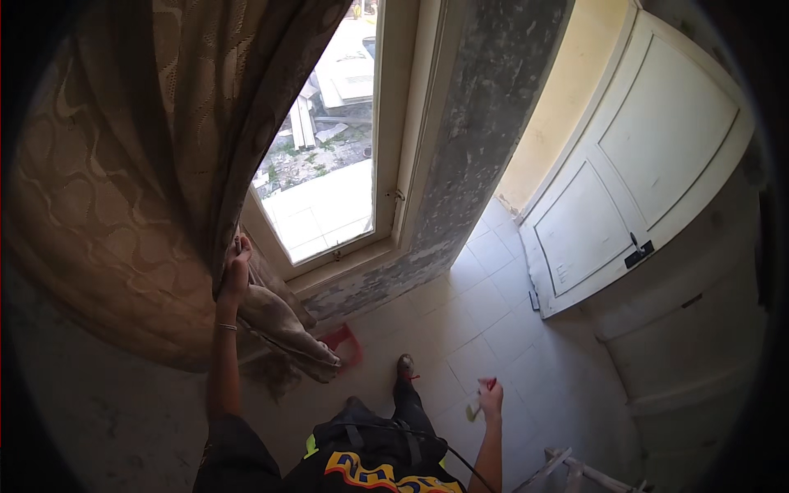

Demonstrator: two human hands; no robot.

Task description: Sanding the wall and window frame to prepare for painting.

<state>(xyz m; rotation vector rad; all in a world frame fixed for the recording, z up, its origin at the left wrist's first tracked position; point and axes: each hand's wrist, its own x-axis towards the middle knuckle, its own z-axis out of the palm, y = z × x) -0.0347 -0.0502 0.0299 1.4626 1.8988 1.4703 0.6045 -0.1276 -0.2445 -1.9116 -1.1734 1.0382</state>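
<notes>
My left hand [236, 261] is closed on the edge of a brown patterned curtain [107, 205], beside the lower corner of the window. A gathered length of pale cloth [283, 324] hangs below that hand toward the floor. Over the tiles on the right, my right hand [491, 398] is closed around a small brush-like tool [472, 410] with a red end and a yellow-green end. That tool is small and blurred, so its exact kind is unclear.
A tall window [329, 164] with a cream frame faces rubble outside. Right of it stand a grey patchy wall [468, 148] and an open white door [625, 181]. A red dustpan-like object [343, 347] lies on the floor. Pale metal legs [575, 470] stand at lower right.
</notes>
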